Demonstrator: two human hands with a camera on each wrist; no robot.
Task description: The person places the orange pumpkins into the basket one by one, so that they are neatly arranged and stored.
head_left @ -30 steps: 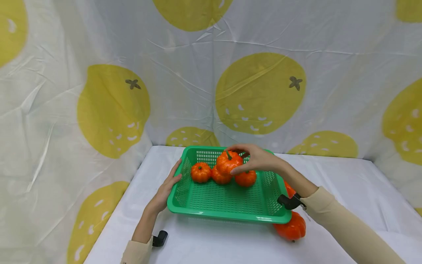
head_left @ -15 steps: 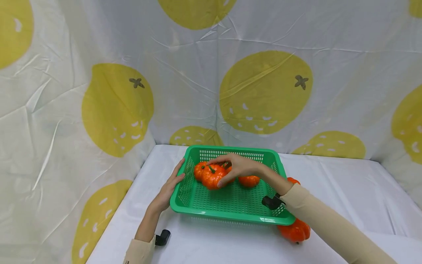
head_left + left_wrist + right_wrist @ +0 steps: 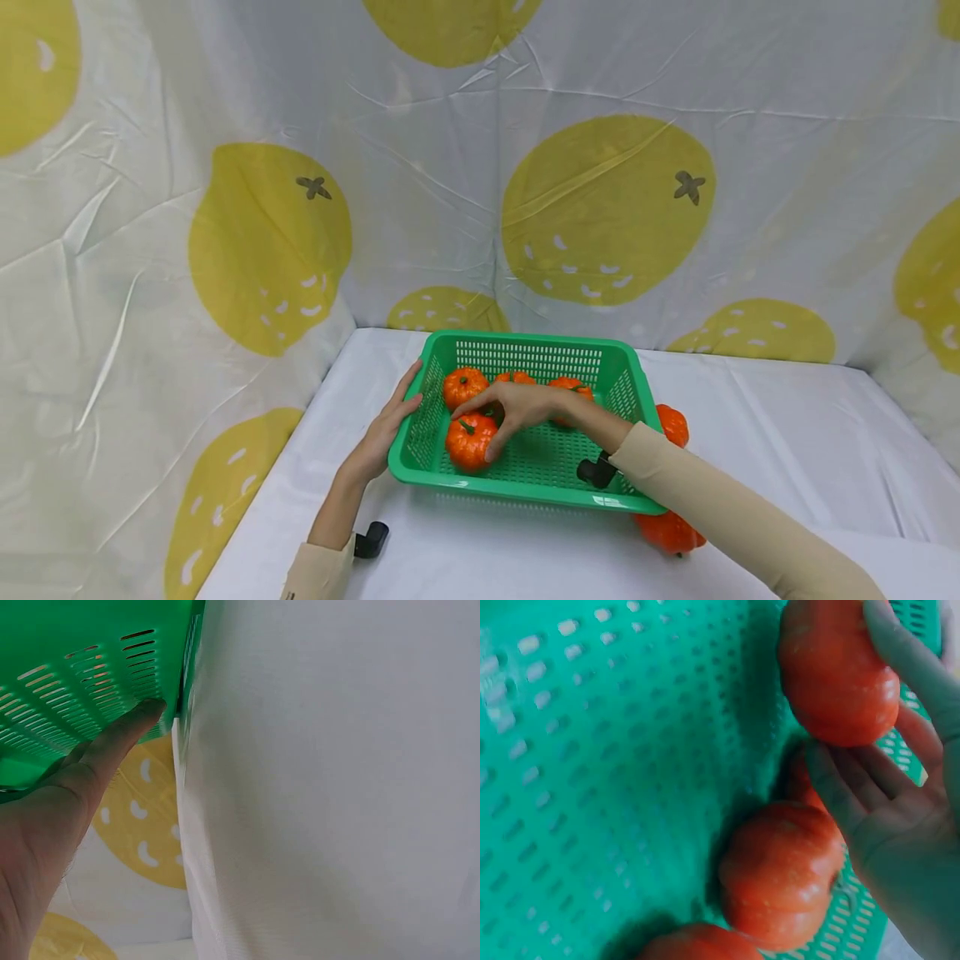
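Observation:
My right hand (image 3: 517, 406) pinches a small orange pumpkin (image 3: 470, 442) with a green stem between thumb and fingers, low in the front left of a green perforated basket (image 3: 525, 493). In the right wrist view the held pumpkin (image 3: 836, 675) sits between thumb and fingertips; whether it touches the basket floor I cannot tell. Behind it are a pumpkin at the left (image 3: 464, 387), one in the middle (image 3: 514, 377) and one to the right (image 3: 570, 385). My left hand (image 3: 382, 433) rests on the basket's left side with its fingers straight, its thumb along the outer wall (image 3: 45, 712).
Two more pumpkins lie outside on the right, one beside the basket (image 3: 672, 423) and one at its front right corner (image 3: 670, 532), partly hidden by the basket and sleeve. A white cloth (image 3: 780, 433) covers the table; lemon-print curtains (image 3: 420, 208) surround it.
My right hand has carried the pumpkin leftward, then down and toward me into the basket's front left. The pumpkins behind show more plainly. My left hand has stayed on the basket's side.

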